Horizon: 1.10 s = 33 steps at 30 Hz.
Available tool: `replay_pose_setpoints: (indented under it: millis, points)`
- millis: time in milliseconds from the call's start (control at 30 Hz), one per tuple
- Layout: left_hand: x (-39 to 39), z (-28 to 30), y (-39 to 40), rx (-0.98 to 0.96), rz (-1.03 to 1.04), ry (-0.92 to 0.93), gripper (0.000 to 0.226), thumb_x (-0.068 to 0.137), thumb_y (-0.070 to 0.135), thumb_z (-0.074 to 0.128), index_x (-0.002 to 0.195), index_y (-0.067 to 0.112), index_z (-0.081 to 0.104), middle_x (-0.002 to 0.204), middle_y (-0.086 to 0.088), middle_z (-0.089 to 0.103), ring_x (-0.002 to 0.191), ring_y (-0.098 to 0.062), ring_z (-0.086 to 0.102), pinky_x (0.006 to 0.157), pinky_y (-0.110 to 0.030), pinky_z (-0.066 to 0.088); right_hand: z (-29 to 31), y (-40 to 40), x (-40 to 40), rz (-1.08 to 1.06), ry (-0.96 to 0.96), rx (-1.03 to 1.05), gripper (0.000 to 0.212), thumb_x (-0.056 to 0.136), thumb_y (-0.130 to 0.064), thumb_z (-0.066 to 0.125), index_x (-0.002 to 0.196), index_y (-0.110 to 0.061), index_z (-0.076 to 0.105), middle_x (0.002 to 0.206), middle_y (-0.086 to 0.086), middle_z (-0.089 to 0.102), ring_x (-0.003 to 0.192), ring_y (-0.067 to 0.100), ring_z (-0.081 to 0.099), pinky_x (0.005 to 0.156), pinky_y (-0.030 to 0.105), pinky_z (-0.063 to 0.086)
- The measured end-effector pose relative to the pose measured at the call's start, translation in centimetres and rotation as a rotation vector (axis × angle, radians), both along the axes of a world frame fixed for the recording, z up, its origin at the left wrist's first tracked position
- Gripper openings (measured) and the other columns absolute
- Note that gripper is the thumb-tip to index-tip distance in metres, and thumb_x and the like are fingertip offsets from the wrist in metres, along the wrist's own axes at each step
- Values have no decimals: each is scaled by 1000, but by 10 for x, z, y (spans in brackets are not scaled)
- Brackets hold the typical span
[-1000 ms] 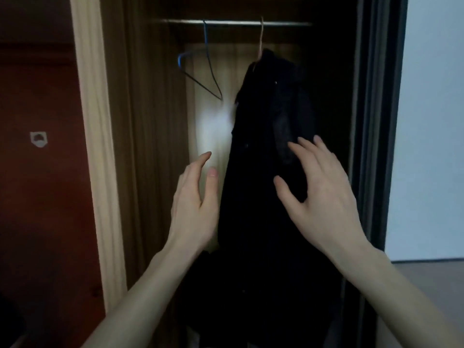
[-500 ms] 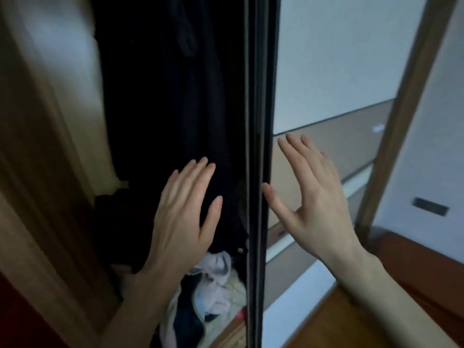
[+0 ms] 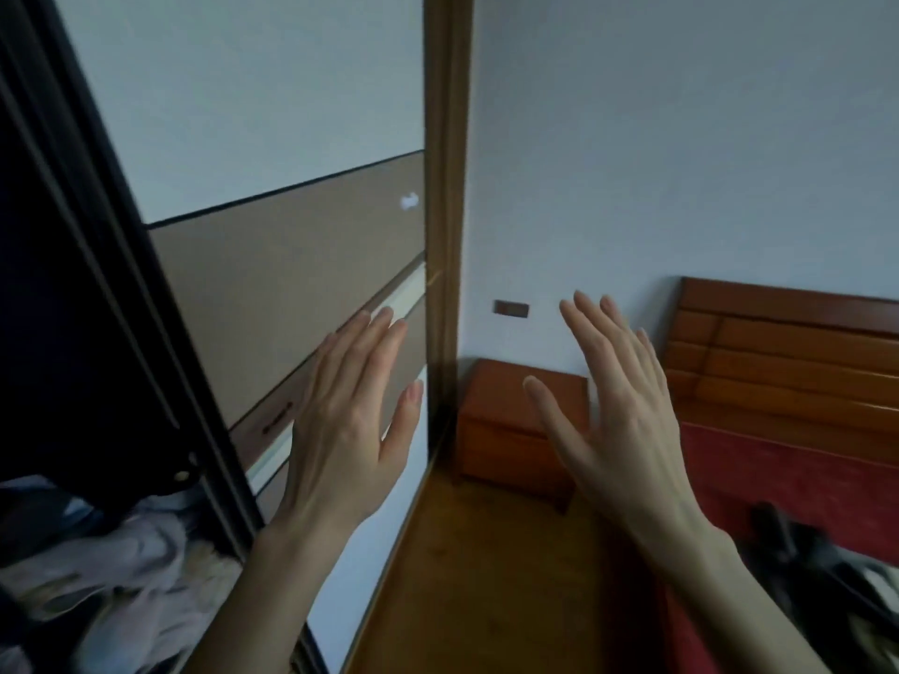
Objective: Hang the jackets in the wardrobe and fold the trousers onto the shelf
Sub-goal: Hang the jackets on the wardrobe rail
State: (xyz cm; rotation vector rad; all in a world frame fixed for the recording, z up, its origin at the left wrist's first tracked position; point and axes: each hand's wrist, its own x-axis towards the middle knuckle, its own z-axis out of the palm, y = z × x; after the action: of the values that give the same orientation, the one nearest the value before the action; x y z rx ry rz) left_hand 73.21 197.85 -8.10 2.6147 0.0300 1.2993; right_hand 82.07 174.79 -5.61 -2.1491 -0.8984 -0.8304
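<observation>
Both hands are up in the air, fingers spread flat, holding nothing. The left hand (image 3: 348, 425) floats in front of the sliding wardrobe door (image 3: 272, 265); the right hand (image 3: 618, 415) is off to the right of it, toward the wooden nightstand (image 3: 506, 430). A dark jacket (image 3: 63, 333) hangs left of the door, above a pile of clothes (image 3: 121, 566). More dark clothing (image 3: 817, 557) lies on the red bed (image 3: 759, 474), far right of the door.
</observation>
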Motion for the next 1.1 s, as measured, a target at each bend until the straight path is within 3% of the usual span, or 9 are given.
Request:
replay_pose_setpoints:
  millis: [200, 367, 733, 967, 1100]
  points:
    - [63, -2, -91, -51, -162, 36, 54, 109, 38, 40, 157, 13, 43, 164, -3, 42, 156, -18, 31, 127, -49, 28, -6, -101, 18, -179, 23, 4, 67, 100, -46, 59, 158, -18, 39, 167, -1, 35, 159, 14, 19, 128, 51, 22]
    - [96, 2, -144, -51, -228, 31, 54, 108, 38, 41, 156, 12, 45, 163, -5, 43, 156, -20, 31, 123, -54, 33, -5, -152, 37, -245, 28, -4, 67, 101, -47, 58, 159, -19, 39, 168, -3, 34, 160, 11, 16, 130, 48, 19]
    - [162, -15, -271, -54, -387, 72, 54, 110, 42, 38, 156, 15, 44, 164, -3, 43, 156, -17, 31, 128, -49, 26, -32, -283, 62, -435, 73, 36, 65, 101, -42, 61, 158, -19, 39, 168, -4, 33, 160, 10, 15, 130, 46, 15]
    - [190, -48, -384, -53, -632, 153, 55, 111, 41, 36, 156, 11, 44, 163, -5, 42, 157, -17, 29, 131, -43, 20, -66, -386, 45, -674, 152, 96, 66, 101, -39, 64, 158, -20, 39, 168, -5, 33, 160, 10, 15, 130, 46, 15]
    - [206, -59, -442, -58, -803, 193, 52, 110, 33, 43, 156, 9, 44, 164, -6, 42, 157, -19, 29, 127, -52, 26, -77, -433, 28, -827, 164, 137, 67, 100, -38, 65, 159, -18, 39, 167, -3, 34, 160, 12, 17, 130, 48, 17]
